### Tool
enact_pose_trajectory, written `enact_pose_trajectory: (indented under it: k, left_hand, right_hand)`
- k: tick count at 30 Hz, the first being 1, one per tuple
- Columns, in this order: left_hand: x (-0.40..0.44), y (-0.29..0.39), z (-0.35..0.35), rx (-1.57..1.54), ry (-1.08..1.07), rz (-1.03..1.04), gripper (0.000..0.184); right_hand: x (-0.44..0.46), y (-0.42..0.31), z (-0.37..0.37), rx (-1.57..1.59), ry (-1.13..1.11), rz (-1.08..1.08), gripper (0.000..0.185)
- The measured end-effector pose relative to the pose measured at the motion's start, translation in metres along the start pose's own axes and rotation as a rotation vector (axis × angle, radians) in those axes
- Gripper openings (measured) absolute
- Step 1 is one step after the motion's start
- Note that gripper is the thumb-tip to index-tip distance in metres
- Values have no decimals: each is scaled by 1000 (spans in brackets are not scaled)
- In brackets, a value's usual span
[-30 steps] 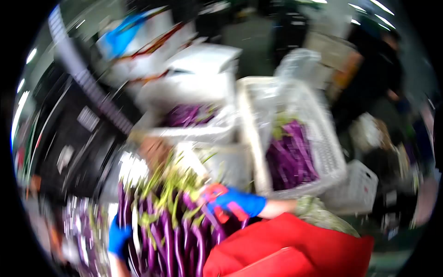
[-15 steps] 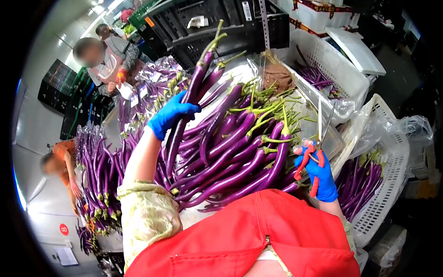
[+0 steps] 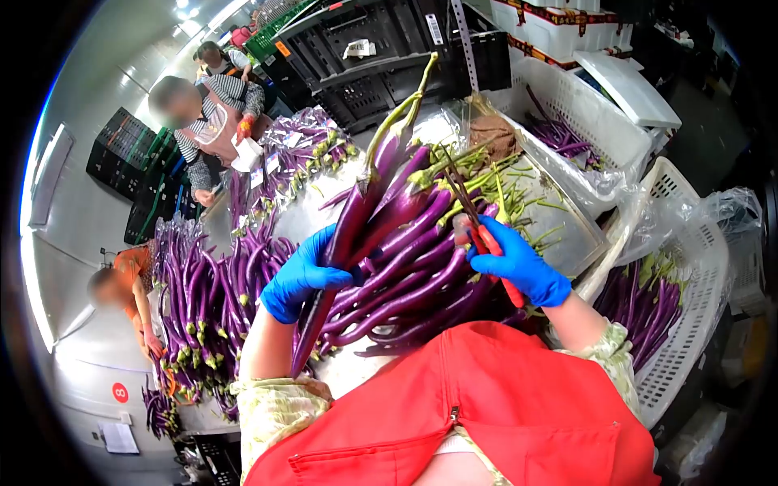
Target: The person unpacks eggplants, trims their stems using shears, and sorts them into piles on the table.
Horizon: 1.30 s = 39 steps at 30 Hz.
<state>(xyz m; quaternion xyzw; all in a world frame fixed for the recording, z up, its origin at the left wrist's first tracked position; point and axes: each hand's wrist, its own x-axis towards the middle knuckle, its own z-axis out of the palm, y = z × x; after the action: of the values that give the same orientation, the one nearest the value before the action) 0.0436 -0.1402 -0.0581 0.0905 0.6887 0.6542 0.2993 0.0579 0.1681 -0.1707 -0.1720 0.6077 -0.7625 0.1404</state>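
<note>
My left hand (image 3: 306,275), in a blue glove, is wrapped round some long purple eggplants (image 3: 350,223). Their green stems point up and away from me. In my right hand (image 3: 523,263), also blue-gloved, is a pair of red-handled scissors (image 3: 489,240), blades turned up and left beside the held stems. Whether the blades touch a stem, I cannot tell. Beneath both hands spreads a heap of long eggplants (image 3: 429,296), most stems toward the upper right. Cut stem pieces (image 3: 545,206) lie on the metal tray beyond my right hand.
White baskets with eggplants stand at right (image 3: 677,324) and upper right (image 3: 624,154). Black crates (image 3: 389,49) rise behind the table. Bagged eggplants (image 3: 304,142) lie at the back, more eggplants (image 3: 194,292) at left. Several people work on the far left side.
My left hand has come lower and nearer with the eggplants. My right hand has moved left with the scissors, bringing the blades to the held stems.
</note>
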Motion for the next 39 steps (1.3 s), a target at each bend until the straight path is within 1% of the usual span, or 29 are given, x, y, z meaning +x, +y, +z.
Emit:
enact_pose_trajectory:
  k: [3,6,7,10,11,14,15,18,19,20,22,23,24,26,27,29,31,34,35,38,39]
  left_hand:
    - [-7,-7,10,-55,-23,-43,77]
    - [-11,-7,22,-90,-5,-70,77]
    - [-11,-6,26,-105,-1,-76,76]
    - [-10,-11,25,-145,-34,-149,78]
    - [-7,-17,19,-141,-71,-153,79]
    - [-4,-16,27,-177,-36,-133,80]
    - [-3,-17,27,-180,-39,-141,80]
    - [0,-21,21,-172,-49,-157,81]
    - [0,-24,16,-159,-54,-164,81]
    - [-1,-26,13,-147,-57,-170,81]
    - [-4,-28,12,-147,-40,-140,81]
    - [-5,-29,12,-153,-37,-125,81]
    - [-7,-31,12,-159,-37,-111,80]
    - [-12,-35,13,-158,-41,-143,81]
    - [-14,-36,14,-156,-45,-158,81]
    - [-15,-34,20,-109,-28,-172,79]
    - [-16,-36,18,-74,-68,-217,77]
    - [-16,-42,15,-38,-101,-238,75]
    - [-16,-42,17,-54,-99,-236,75]
    - [-16,-48,12,-81,-108,-233,75]
    - [-13,-49,8,-81,-121,-232,75]
  right_hand:
    - [-1,4,6,-72,16,-86,63]
    - [-3,7,5,-94,2,-48,64]
    - [-2,12,4,-44,-7,-3,65]
    - [2,25,1,-152,-9,-151,65]
    - [3,25,3,-120,0,-191,66]
    - [-3,12,4,-91,16,35,62]
    - [0,23,6,-125,80,-63,54]
    - [-6,34,7,-129,163,-77,47]
    - [-10,27,6,-204,189,-59,45]
    - [-13,27,3,-221,203,-27,46]
    - [-18,23,-4,-94,193,-16,47]
    - [-16,25,-10,-41,179,-51,49]
    - [-15,23,-20,-63,110,14,51]
    - [-13,24,-31,-115,98,100,54]
    - [-11,23,-35,-196,66,109,58]
    - [-6,8,-29,-216,10,130,60]
    - [0,6,-29,-273,-37,153,63]
    - [7,15,-31,-331,-40,50,62]
    - [7,11,-30,-410,-29,53,58]
    - [6,7,-19,-519,51,60,55]
    - [7,11,-21,-504,90,74,53]
